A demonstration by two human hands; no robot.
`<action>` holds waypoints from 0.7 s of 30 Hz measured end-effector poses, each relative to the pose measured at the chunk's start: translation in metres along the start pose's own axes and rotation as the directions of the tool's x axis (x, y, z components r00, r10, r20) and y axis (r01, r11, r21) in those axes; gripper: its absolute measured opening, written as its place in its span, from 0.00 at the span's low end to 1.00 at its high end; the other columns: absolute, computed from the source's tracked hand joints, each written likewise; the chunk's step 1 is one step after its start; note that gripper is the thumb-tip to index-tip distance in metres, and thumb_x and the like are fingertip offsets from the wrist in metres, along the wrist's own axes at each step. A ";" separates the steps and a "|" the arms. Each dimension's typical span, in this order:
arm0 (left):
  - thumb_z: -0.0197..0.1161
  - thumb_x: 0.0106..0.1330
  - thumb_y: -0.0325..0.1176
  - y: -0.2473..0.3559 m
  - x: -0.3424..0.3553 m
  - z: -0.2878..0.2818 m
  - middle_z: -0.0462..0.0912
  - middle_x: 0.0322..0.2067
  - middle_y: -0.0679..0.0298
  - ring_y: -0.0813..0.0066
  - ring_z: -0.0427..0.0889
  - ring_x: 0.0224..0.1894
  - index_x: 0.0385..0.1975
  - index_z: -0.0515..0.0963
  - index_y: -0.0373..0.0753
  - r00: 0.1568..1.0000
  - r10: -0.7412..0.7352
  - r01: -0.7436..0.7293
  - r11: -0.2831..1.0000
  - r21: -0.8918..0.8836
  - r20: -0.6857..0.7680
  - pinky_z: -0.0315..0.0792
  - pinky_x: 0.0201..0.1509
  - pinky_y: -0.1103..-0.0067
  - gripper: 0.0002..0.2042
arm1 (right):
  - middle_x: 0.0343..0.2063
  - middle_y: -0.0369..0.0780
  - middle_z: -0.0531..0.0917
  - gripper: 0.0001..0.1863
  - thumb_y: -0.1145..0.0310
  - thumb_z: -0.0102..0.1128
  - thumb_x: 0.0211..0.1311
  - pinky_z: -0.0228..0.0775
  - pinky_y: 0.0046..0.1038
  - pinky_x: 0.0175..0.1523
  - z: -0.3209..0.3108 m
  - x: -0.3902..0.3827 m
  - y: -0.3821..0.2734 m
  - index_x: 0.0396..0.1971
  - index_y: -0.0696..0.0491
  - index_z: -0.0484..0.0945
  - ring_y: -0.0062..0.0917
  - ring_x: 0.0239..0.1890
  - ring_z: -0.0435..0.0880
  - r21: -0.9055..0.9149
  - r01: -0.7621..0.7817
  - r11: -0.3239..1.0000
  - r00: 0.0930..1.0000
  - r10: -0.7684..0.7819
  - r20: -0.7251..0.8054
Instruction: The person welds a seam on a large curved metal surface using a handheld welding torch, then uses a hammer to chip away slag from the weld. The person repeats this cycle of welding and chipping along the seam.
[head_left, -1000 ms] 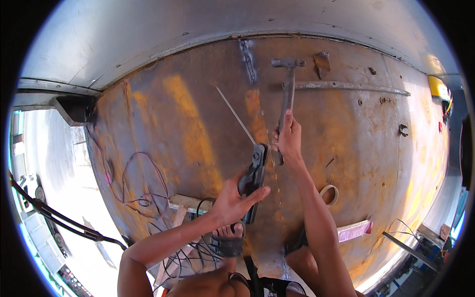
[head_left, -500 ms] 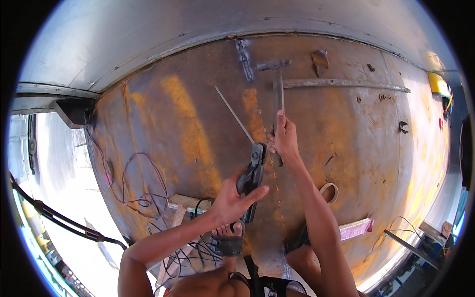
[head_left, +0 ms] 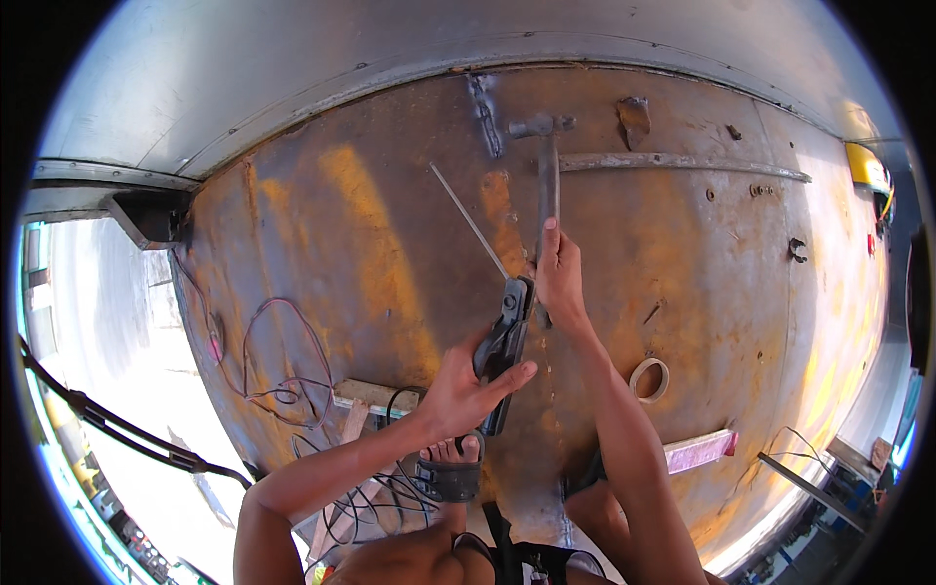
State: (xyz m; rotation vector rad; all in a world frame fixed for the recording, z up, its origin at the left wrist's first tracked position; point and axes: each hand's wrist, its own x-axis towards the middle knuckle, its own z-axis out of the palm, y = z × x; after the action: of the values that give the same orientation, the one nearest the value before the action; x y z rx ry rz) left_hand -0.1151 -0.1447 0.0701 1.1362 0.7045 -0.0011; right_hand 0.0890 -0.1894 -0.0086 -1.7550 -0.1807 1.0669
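Observation:
My left hand (head_left: 466, 390) is closed round the black handle of a welding electrode holder (head_left: 507, 327), its thumb stretched across the grip. From the holder's jaws a thin welding rod (head_left: 468, 219) sticks out toward the far left. Just to the right, my right hand (head_left: 560, 278) grips a hammer (head_left: 549, 180) by its handle, thumb along the shaft. The hammer's head points away from me, near the end of a long flat metal bar. Below both tools runs a seam in the rusty metal floor (head_left: 624, 263), with a whitish weld bead (head_left: 485, 117) at its far end.
A roll of tape (head_left: 649, 380) and a pink-faced bar (head_left: 700, 452) lie right of my right forearm. Black cables (head_left: 380, 487) tangle by my sandalled foot. The flat bar (head_left: 682, 164) and a rusty scrap (head_left: 634, 122) lie farther off, before a grey metal wall (head_left: 409, 49).
The electrode holder and its rod have shifted slightly to the right with my left hand. My right hand and the hammer have hardly moved.

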 end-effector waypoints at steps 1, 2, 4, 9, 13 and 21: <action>0.74 0.72 0.42 0.001 0.000 -0.001 0.78 0.31 0.70 0.83 0.74 0.34 0.51 0.76 0.31 1.000 -0.021 0.021 1.000 0.009 0.011 0.73 0.39 0.77 0.21 | 0.16 0.31 0.67 0.33 0.35 0.43 0.83 0.58 0.23 0.17 0.002 0.002 0.002 0.42 0.55 0.71 0.13 0.13 0.65 -0.058 -0.015 0.998 1.000 0.016 0.005; 0.73 0.74 0.39 0.003 -0.001 -0.002 0.80 0.34 0.68 0.81 0.78 0.36 0.52 0.76 0.32 0.999 -0.041 0.041 0.999 0.019 0.024 0.76 0.43 0.76 0.19 | 0.16 0.31 0.67 0.33 0.35 0.43 0.83 0.58 0.23 0.17 0.001 0.004 0.003 0.41 0.56 0.71 0.13 0.13 0.65 -0.115 -0.030 0.993 0.999 0.032 0.009; 0.72 0.75 0.37 0.005 -0.002 -0.007 0.82 0.36 0.66 0.80 0.83 0.38 0.52 0.75 0.34 0.998 -0.052 0.051 0.998 0.021 0.026 0.79 0.47 0.76 0.17 | 0.16 0.31 0.67 0.33 0.36 0.42 0.83 0.58 0.24 0.17 -0.009 0.000 -0.013 0.38 0.56 0.71 0.14 0.13 0.65 -0.055 -0.063 0.996 0.996 0.066 0.057; 0.72 0.75 0.37 0.005 -0.001 -0.003 0.82 0.36 0.67 0.79 0.83 0.38 0.53 0.75 0.34 0.997 -0.067 0.067 0.998 -0.007 0.048 0.79 0.46 0.76 0.17 | 0.16 0.31 0.67 0.33 0.34 0.43 0.82 0.57 0.24 0.17 -0.004 -0.004 0.000 0.38 0.55 0.70 0.14 0.12 0.65 0.071 -0.003 0.997 1.000 0.005 -0.018; 0.72 0.75 0.37 0.007 -0.004 -0.005 0.82 0.36 0.67 0.80 0.83 0.38 0.53 0.75 0.34 0.999 -0.047 0.047 0.999 0.023 0.020 0.79 0.47 0.76 0.17 | 0.17 0.31 0.67 0.34 0.33 0.44 0.81 0.56 0.23 0.17 -0.009 0.003 -0.014 0.39 0.54 0.68 0.13 0.13 0.64 -0.002 -0.102 0.995 0.992 0.102 0.080; 0.75 0.71 0.46 0.000 -0.004 0.003 0.74 0.28 0.72 0.84 0.68 0.31 0.51 0.77 0.31 1.000 -0.002 0.001 1.000 -0.031 -0.006 0.68 0.35 0.78 0.24 | 0.19 0.32 0.67 0.34 0.32 0.46 0.80 0.55 0.22 0.17 -0.014 0.012 -0.012 0.41 0.53 0.67 0.13 0.13 0.63 0.054 -0.118 0.992 0.988 0.112 0.106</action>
State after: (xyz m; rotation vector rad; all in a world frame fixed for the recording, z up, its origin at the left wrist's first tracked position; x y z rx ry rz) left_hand -0.1171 -0.1483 0.0725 1.1062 0.7083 0.0118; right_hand 0.1109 -0.1866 -0.0046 -1.6745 -0.1107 1.2350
